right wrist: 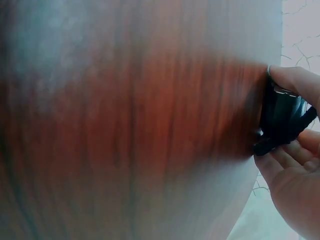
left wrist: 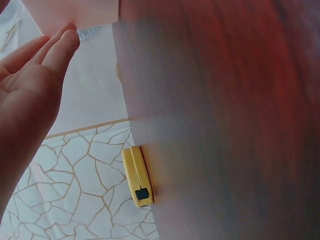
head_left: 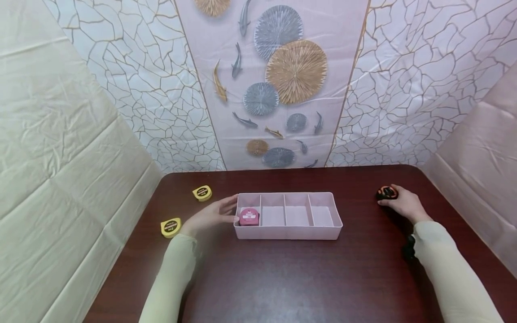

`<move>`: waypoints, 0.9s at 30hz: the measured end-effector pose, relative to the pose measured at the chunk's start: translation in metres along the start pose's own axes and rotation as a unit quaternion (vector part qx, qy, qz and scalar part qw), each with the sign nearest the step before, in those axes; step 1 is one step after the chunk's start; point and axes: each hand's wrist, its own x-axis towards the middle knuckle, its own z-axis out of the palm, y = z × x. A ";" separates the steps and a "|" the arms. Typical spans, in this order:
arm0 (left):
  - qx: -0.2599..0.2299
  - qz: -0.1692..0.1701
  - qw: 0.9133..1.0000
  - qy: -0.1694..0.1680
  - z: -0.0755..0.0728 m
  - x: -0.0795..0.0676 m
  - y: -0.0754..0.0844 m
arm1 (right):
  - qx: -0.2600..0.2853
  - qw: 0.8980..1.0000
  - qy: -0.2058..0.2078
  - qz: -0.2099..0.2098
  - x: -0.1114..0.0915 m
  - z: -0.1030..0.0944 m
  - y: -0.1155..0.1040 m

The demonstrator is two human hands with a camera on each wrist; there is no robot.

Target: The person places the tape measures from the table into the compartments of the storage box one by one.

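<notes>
A pale pink tray with a row of compartments stands mid-table. In its leftmost compartment sits a pink tape measure. My left hand is at the tray's left end, fingers extended along the end wall and thumb at the front corner. The left wrist view shows those fingers fairly straight against the pink wall. Over at the far right, my right hand grips a black and orange tape measure. The right wrist view has the thumb on one side of its dark case and fingers on the other.
Two yellow tape measures lie left of the tray, one farther back and one nearer. The dark red-brown table has patterned cloth hanging behind it and plain cloth at both sides.
</notes>
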 end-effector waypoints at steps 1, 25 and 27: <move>0.001 -0.002 1.000 -0.001 0.000 0.000 0.000 | -0.001 1.000 -0.001 0.000 0.000 -0.001 0.000; 0.012 -0.013 1.000 0.010 0.000 0.000 -0.002 | -0.002 1.000 -0.003 -0.001 0.003 -0.018 0.003; 0.008 -0.010 1.000 0.007 -0.001 0.001 -0.002 | -0.002 1.000 -0.001 0.000 0.005 -0.021 0.002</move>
